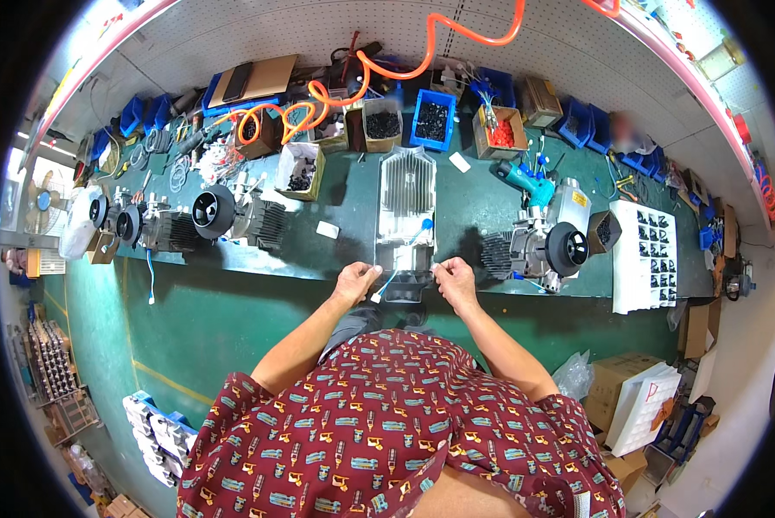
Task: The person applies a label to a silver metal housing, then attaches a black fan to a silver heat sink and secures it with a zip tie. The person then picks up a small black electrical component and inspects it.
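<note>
A long silver finned metal housing [406, 194] lies lengthwise on the green workbench [344, 186], its near end at the bench's front edge. My left hand [355, 281] grips that near end at its left corner. My right hand [454, 278] pinches a small white piece at the right corner. A thin blue-and-white wire [404, 257] runs across the housing's near end between my hands.
Assembled units with black round fans stand at the left [213, 211] and right [567, 248]. A teal power tool [525, 180] lies behind the right unit. Bins of black parts [431, 119], an orange coiled hose [361, 82] and a white tray [645, 255] fill the bench. Cardboard boxes [616, 380] sit on the floor.
</note>
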Tool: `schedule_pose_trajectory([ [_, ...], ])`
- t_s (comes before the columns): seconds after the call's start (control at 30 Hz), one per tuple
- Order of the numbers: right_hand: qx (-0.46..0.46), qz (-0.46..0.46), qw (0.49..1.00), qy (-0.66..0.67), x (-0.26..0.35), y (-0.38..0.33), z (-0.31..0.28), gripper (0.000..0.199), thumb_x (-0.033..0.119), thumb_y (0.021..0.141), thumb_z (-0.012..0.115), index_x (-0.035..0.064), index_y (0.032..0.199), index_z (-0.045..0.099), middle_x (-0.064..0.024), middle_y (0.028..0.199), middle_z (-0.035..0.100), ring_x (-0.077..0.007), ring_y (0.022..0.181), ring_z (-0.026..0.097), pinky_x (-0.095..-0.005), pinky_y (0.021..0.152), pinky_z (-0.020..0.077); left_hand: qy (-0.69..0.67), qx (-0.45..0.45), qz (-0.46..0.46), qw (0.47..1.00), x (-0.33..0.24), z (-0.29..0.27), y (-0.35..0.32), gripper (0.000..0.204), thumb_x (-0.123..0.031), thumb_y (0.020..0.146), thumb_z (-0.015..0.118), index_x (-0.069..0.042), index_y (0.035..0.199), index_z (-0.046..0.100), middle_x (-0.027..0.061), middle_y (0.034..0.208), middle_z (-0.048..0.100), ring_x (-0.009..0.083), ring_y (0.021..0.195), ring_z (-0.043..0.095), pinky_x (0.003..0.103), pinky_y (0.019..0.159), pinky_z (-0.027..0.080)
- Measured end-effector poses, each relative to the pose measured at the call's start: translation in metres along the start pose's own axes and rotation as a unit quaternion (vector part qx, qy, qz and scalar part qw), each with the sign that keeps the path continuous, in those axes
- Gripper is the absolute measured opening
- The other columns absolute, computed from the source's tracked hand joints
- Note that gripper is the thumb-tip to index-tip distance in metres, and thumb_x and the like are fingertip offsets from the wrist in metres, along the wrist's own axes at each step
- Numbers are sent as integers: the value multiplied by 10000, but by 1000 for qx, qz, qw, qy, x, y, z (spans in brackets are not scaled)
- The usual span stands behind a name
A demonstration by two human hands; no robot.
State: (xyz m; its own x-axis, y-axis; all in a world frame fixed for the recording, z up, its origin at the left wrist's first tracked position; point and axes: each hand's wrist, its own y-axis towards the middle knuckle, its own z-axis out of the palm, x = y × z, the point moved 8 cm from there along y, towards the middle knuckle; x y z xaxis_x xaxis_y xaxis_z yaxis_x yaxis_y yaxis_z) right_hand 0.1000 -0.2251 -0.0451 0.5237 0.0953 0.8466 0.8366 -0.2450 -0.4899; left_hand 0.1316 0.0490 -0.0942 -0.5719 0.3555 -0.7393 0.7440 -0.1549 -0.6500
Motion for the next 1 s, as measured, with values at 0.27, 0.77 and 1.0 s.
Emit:
schedule_pose_trajectory([
  [0.27,3,-194,980,30,81,-4,28,579,117,823,815,-15,1322,550,-84,1020,664,-111,825,613,-283,766,547,90,-37,176,980,-81,-12,-22,327,-285,964,677,32,1044,679,128,792,725,191,682,692,355,661,550],
  [0.77,-112,-1,990,85,7,-70,-30,176,131,954,701,10,1080,669,-25,864,670,-80,639,598,-229,532,493,81,-161,204,962,-83,-66,23,243,-239,988,641,2,978,674,204,797,688,367,748,686,442,710,535],
  [1.0,-133,35,987,81,-51,-95,-49,148,116,937,664,0,1030,661,-51,842,685,-115,636,616,-270,536,510,31,-226,288,930,-128,-101,56,125,-73,993,603,9,1032,689,125,770,679,186,720,670,346,702,541],
])
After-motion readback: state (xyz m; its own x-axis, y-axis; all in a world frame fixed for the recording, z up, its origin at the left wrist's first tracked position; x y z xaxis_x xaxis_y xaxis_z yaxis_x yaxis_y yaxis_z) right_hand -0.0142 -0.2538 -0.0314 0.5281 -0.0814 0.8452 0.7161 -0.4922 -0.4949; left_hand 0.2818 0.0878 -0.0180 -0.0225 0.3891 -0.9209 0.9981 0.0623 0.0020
